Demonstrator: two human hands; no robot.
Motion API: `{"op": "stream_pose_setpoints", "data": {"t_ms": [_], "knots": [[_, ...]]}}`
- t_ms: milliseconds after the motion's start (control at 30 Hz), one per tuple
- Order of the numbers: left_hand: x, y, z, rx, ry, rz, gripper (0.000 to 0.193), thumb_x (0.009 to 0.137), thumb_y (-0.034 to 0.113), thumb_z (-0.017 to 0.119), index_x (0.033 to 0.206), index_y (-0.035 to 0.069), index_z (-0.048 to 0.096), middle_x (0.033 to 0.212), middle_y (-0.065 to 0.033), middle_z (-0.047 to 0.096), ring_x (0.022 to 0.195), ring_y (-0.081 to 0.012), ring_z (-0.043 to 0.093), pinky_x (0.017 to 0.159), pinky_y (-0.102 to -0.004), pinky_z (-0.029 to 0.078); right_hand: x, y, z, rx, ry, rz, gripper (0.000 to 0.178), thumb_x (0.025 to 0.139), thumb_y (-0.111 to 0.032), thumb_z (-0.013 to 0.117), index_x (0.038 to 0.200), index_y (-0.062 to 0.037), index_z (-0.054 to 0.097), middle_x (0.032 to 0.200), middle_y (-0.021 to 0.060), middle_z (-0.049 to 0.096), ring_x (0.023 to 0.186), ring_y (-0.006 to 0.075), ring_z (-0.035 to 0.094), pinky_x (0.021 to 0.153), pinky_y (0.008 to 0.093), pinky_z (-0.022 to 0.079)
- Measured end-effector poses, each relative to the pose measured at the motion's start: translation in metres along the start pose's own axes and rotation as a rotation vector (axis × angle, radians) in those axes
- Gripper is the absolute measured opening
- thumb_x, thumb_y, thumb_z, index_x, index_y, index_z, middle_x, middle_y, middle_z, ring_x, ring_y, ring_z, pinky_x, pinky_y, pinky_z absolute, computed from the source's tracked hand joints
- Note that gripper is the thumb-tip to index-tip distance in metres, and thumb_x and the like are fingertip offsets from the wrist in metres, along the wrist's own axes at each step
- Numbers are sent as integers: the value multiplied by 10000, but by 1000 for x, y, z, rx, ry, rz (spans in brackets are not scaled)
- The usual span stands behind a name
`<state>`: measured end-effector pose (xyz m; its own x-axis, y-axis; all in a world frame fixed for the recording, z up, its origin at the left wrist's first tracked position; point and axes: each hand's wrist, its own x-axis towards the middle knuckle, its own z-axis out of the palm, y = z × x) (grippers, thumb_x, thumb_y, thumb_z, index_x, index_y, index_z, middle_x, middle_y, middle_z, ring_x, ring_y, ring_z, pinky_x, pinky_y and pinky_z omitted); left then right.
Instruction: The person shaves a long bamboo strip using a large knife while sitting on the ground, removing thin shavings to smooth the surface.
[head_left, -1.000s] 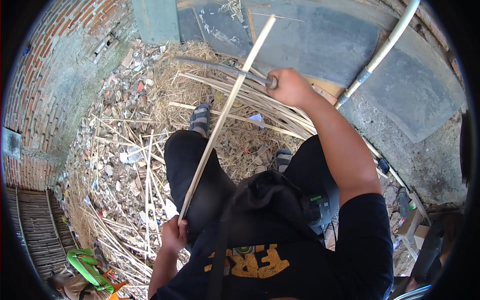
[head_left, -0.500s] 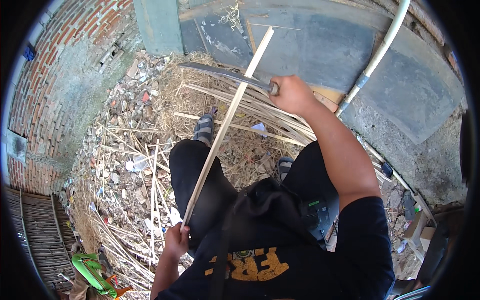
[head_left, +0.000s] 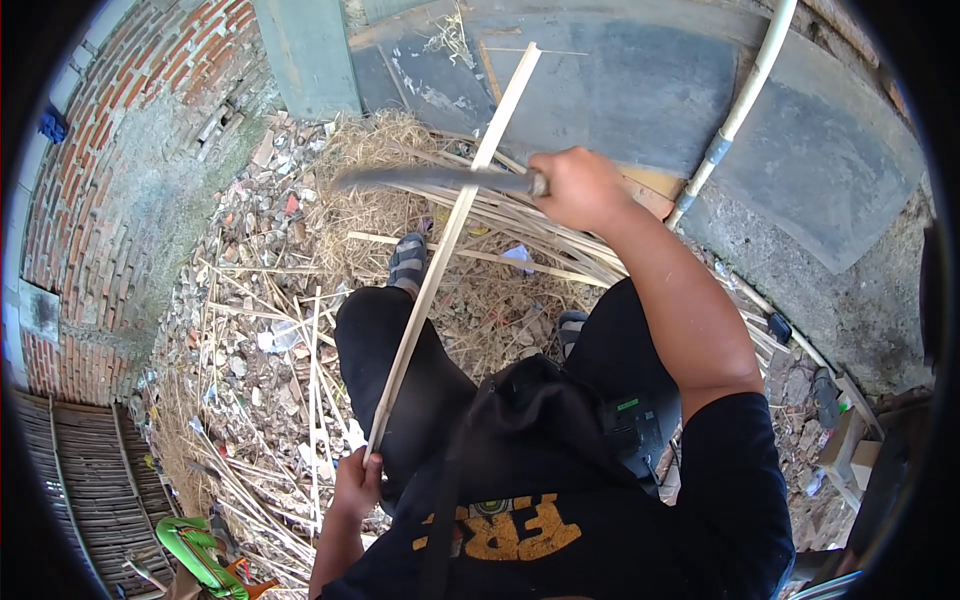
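The right hand (head_left: 580,190) is clamped, fingers wrapped, on the handle of a long blade (head_left: 430,180). Against the frames before, the blade has swung from a steep slant to lie nearly level, blurred, crossing the bamboo strip (head_left: 450,240) near its upper third; judged from this, a shaving or splitting stroke is under way. The left hand (head_left: 355,485) grips the strip's lower end, fingers closed round it, near the lower edge of the ground, much as before. The strip runs slanting up over the left knee toward the grey slab (head_left: 620,90). No container with visible contents: offcuts and straw (head_left: 260,330) lie loose on the ground by the brick wall (head_left: 110,180). A white pipe (head_left: 740,110) crosses the slab.
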<state>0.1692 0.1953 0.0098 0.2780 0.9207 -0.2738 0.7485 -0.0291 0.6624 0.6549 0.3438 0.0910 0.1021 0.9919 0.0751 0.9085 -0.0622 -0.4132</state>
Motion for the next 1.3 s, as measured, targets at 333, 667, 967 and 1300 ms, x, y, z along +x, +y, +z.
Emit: {"op": "stream_pose_setpoints", "data": {"t_ms": [333,667,967,1300], "knots": [[-15,-24,-19,-151,-113,-37,459,1030,414,517,821,16,609,596,-12,539,553,-111,508,518,-315,402,17,41,1,60,75,181,347,812,-248,657,1126,-114,716,1061,181,713,1003,353,674,891,442,545],[-21,-9,-15,-176,-66,-92,511,1019,476,520,923,-12,635,700,-29,638,613,-95,583,580,-264,473,7,44,-2,81,47,177,393,831,-297,693,1174,-104,702,1108,162,708,1039,339,666,926,423,535],[-3,37,-4,469,215,24,400,815,355,800,807,10,596,634,-185,631,595,-404,653,536,-456,497,8,48,1,73,21,158,384,834,-302,698,1166,-108,705,1055,153,721,1022,339,668,912,426,538],[-6,8,4,550,390,126,461,774,396,836,845,-16,641,636,-188,630,565,-388,635,511,-442,485,1,37,-11,-28,-24,114,300,811,-264,692,1084,-143,721,1007,130,728,982,325,683,870,439,554]]}}
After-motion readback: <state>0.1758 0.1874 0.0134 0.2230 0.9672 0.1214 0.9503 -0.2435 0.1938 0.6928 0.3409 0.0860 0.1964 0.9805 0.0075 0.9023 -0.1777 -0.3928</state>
